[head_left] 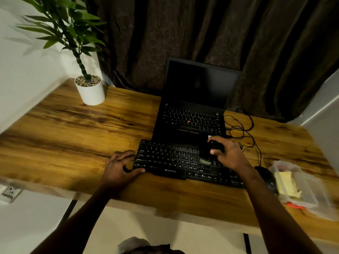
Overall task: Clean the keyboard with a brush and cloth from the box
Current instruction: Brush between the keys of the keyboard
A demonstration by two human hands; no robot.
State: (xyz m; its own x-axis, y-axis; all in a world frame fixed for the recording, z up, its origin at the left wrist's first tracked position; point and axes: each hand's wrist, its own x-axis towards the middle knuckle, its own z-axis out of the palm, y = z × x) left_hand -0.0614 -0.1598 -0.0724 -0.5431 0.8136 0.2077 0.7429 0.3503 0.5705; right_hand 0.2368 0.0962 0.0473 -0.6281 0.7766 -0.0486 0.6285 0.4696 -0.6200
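As the probably light, slippery keyboard (174,162) on the table (73,143) is gripped at its left end by the left hand (120,166), a dark brush (213,146) is pinched over it by the right hand (229,156).

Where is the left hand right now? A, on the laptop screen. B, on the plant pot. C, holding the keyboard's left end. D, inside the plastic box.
C: the left hand holds the left end of the keyboard, thumb along its near edge.
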